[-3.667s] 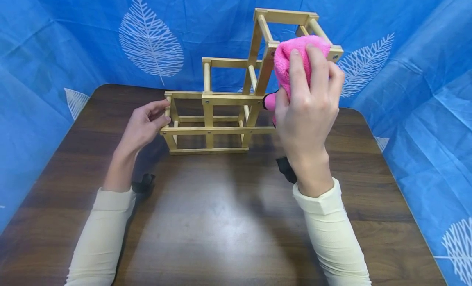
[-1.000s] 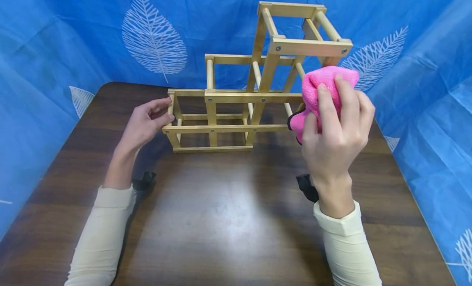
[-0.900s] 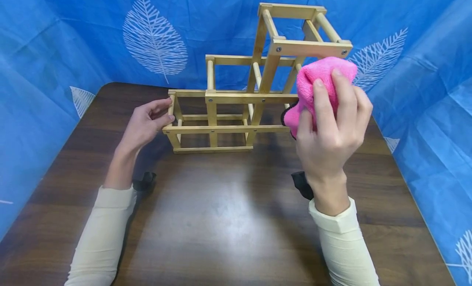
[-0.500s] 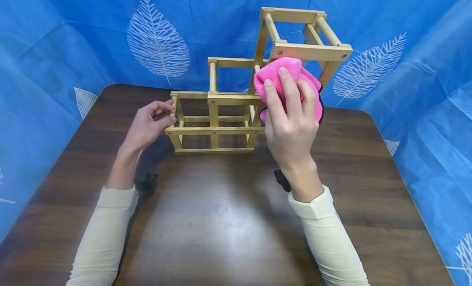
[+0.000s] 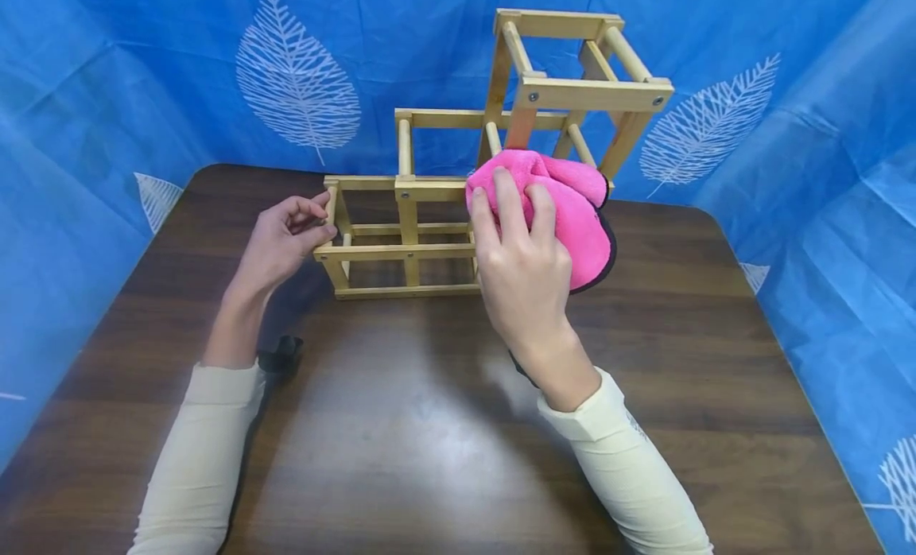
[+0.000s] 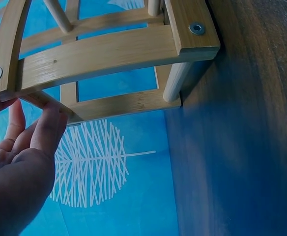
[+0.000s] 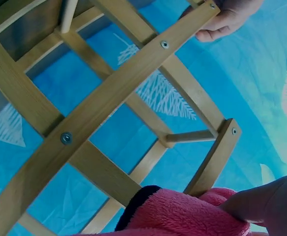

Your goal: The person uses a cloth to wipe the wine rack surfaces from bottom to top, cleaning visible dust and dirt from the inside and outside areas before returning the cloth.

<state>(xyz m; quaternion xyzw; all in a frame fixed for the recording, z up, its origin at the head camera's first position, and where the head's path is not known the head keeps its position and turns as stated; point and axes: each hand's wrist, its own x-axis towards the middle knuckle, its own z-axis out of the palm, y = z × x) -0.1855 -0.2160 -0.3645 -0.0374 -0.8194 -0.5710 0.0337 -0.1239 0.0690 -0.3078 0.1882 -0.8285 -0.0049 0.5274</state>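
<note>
A light wooden rack point(image 5: 408, 229) of slats and round dowels stands in steps on the table, tallest at the right. My left hand point(image 5: 282, 241) grips the dowel at its low left end, thumb and fingers round it; the left wrist view shows the fingers at that end bar point(image 6: 47, 101). My right hand point(image 5: 525, 273) holds a pink plush cloth point(image 5: 583, 237) with black edging against the middle front rail, below the tall tier. Cloth and hand hide the rack's lower right part. In the right wrist view the cloth point(image 7: 183, 216) lies against a slat, the thumb over it.
The dark wood-grain table point(image 5: 401, 428) reaches forward to blue sheeting point(image 5: 429, 62) with white leaf prints, which rises behind and at both sides. A black wrist strap piece point(image 5: 282, 355) shows by the left cuff.
My right hand has moved the cloth from the right upright down and left onto the middle rail, and a flap of cloth now hangs out to the right. The left hand keeps its hold.
</note>
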